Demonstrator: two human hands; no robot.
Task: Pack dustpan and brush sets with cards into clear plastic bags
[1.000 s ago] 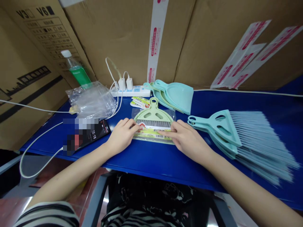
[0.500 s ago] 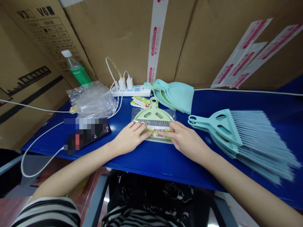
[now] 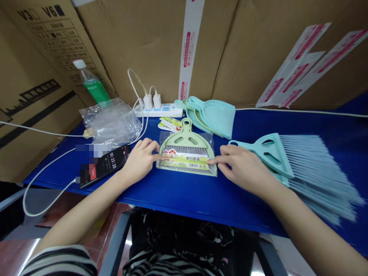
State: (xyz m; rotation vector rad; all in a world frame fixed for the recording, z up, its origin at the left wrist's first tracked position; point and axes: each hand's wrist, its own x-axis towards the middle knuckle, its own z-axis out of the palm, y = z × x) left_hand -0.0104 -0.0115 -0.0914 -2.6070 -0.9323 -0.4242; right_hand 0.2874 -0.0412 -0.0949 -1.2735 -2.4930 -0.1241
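Observation:
A light green hand brush (image 3: pixel 187 138) with grey bristles lies in a matching dustpan (image 3: pixel 212 154) inside a clear plastic bag. Across the bristles is a yellow-and-white printed label card (image 3: pixel 186 159). My left hand (image 3: pixel 140 158) has its index finger stretched onto the label's left end, the other fingers loosely bent. At the label's right end, my right hand (image 3: pixel 244 165) points its index finger onto the bagged set's edge. Neither hand grips anything. Partly behind my right hand lie light blue brushes (image 3: pixel 270 149) with spread bristles.
Blue and green dustpans (image 3: pixel 220 117) are stacked at the back. Left of them lie spare label cards (image 3: pixel 169 124) before a power strip (image 3: pixel 169 110). Clear plastic bags (image 3: pixel 110 120), a green-labelled bottle (image 3: pixel 96 88) and a cabled phone (image 3: pixel 105 166) are at left. Cardboard boxes (image 3: pixel 149 46) stand behind.
My hands have moved apart from the label's middle to its two ends, uncovering the printed card. My right hand now covers part of the blue brush handles. The bagged set stays in place.

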